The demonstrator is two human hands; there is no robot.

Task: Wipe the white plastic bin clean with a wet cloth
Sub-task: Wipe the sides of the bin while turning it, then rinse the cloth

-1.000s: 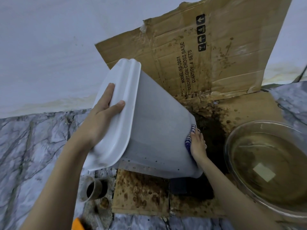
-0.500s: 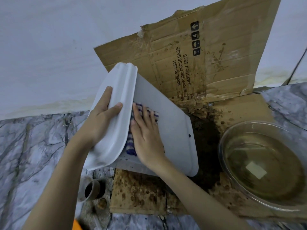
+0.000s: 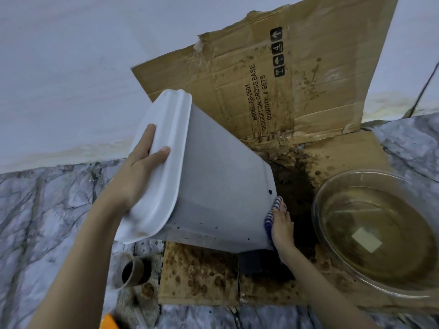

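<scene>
The white plastic bin [image 3: 221,186] is tipped over, its closed base pointing up and left and its rim edge down on the stained cardboard. My left hand [image 3: 140,172] grips the base, thumb on the near side. My right hand [image 3: 281,226] presses a blue-and-white striped cloth [image 3: 272,214] flat against the bin's lower right edge, close to the rim. Small dark specks dot the bin's side near its bottom edge. Most of the cloth is hidden under my hand.
A flattened, mud-stained cardboard box [image 3: 297,96] lies under the bin and leans on the wall behind. A glass bowl [image 3: 332,186] of brownish water sits at the right. A small brown cup [image 3: 133,271] lies on the marble floor [image 3: 47,210] near the bin.
My right hand has slid the cloth down the bin's side from near the base to the lower right edge by the rim. My left hand keeps its grip.
</scene>
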